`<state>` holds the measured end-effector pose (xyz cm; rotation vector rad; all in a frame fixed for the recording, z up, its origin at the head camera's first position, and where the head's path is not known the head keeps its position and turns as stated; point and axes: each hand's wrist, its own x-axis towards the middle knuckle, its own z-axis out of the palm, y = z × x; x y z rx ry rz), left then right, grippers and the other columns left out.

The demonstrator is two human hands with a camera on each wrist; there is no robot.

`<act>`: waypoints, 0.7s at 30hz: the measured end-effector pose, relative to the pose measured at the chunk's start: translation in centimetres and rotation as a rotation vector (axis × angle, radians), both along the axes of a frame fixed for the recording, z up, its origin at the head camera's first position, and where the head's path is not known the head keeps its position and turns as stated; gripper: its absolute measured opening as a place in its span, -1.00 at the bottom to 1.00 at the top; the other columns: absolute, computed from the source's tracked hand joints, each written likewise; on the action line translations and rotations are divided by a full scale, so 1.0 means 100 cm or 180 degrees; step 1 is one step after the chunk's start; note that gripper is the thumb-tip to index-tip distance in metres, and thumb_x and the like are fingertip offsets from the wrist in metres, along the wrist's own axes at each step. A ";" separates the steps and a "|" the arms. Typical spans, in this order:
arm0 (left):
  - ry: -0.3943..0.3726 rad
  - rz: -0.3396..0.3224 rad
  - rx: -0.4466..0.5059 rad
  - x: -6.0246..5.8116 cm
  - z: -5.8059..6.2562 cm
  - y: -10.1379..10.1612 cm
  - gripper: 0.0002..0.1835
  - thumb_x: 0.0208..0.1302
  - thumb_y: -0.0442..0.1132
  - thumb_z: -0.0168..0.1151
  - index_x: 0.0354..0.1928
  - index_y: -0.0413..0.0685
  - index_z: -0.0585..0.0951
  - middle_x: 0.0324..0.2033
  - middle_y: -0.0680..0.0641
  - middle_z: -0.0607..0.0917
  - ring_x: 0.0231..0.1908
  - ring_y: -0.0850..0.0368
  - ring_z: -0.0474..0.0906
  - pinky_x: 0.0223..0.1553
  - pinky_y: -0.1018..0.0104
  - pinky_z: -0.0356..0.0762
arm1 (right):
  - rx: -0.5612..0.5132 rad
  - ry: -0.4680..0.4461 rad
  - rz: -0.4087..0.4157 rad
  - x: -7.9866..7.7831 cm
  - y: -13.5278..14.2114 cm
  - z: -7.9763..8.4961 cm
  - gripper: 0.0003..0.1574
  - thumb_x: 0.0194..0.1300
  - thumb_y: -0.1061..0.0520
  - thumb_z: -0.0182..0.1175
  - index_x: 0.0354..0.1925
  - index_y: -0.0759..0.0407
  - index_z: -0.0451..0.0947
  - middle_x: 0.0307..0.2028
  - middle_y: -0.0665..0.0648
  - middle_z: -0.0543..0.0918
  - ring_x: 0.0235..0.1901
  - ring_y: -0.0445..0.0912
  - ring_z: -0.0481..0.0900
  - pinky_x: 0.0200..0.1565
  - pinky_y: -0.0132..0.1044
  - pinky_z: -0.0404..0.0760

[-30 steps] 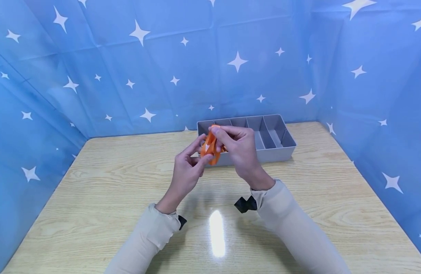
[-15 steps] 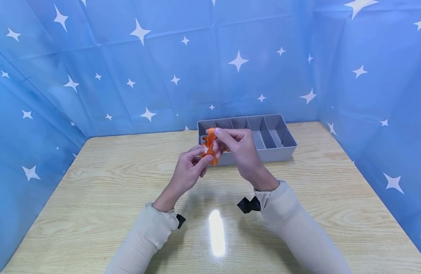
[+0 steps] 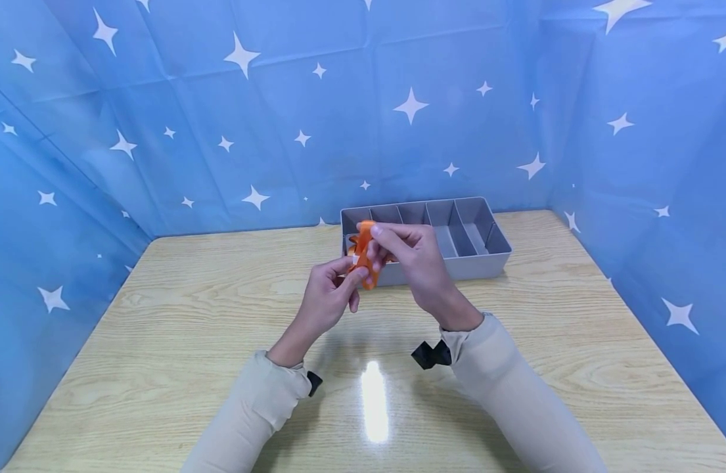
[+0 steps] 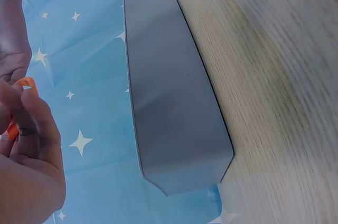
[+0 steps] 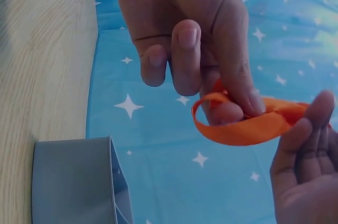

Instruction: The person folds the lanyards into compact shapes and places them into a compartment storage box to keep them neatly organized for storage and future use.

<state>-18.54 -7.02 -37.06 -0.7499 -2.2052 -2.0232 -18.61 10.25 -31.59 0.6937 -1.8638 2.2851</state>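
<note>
An orange ribbon hangs between my two hands, above the front of a grey divided box. My left hand pinches its lower part between thumb and fingers. The right hand pinches the upper part with thumb and index finger. In the right wrist view the ribbon makes an open loop around the right index fingertip, and its band gathers towards the left hand's fingertips. Fingers hide part of the gathered section. The left wrist view shows only small bits of orange among the fingers.
The box stands at the back of a wooden table, its compartments side by side. More orange shows at its left compartment, partly covered by the hands. A blue cloth with white stars hangs behind and at both sides.
The orange ribbon has turned from a wide loop to a narrower, more edge-on band in the head view. My right hand has shifted slightly right; both hands keep their pinch.
</note>
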 end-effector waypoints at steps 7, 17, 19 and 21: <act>0.0079 0.0098 0.0004 -0.002 0.002 0.001 -0.81 0.44 -0.33 0.17 -0.17 -0.37 0.66 -0.62 -0.11 0.53 -0.77 0.12 0.33 -0.73 0.42 0.28 | 0.0072 0.0098 0.0282 0.001 0.005 -0.001 -0.61 0.46 0.21 0.05 -0.24 0.60 0.57 -0.53 0.18 0.62 -0.63 -0.02 0.50 -0.43 -0.23 0.61; -0.0021 0.0165 0.0030 -0.003 0.007 -0.001 -0.80 0.46 -0.33 0.16 -0.17 -0.36 0.68 -0.65 -0.14 0.52 -0.75 0.13 0.32 -0.70 0.42 0.26 | 0.0230 0.0437 0.0757 0.001 0.016 -0.007 -0.47 0.42 0.26 0.01 0.25 0.54 0.40 -0.21 0.41 0.71 -0.48 0.07 0.72 -0.05 0.02 0.64; -0.0049 0.0166 0.0047 -0.002 0.008 -0.002 -0.80 0.45 -0.34 0.15 -0.13 -0.37 0.68 -0.65 -0.18 0.52 -0.74 0.17 0.33 -0.69 0.43 0.27 | 0.0268 0.0477 0.0813 0.001 0.017 -0.009 -0.45 0.42 0.25 0.00 0.29 0.51 0.39 -0.10 0.38 0.70 -0.44 0.07 0.73 -0.04 0.03 0.64; -0.0075 0.0162 0.0062 -0.002 0.009 -0.003 -0.79 0.45 -0.34 0.16 -0.12 -0.38 0.68 -0.66 -0.19 0.51 -0.74 0.18 0.34 -0.68 0.43 0.27 | 0.0292 0.0510 0.0873 0.001 0.018 -0.011 -0.43 0.43 0.24 0.01 0.32 0.49 0.36 0.02 0.37 0.67 -0.42 0.09 0.73 -0.05 0.03 0.64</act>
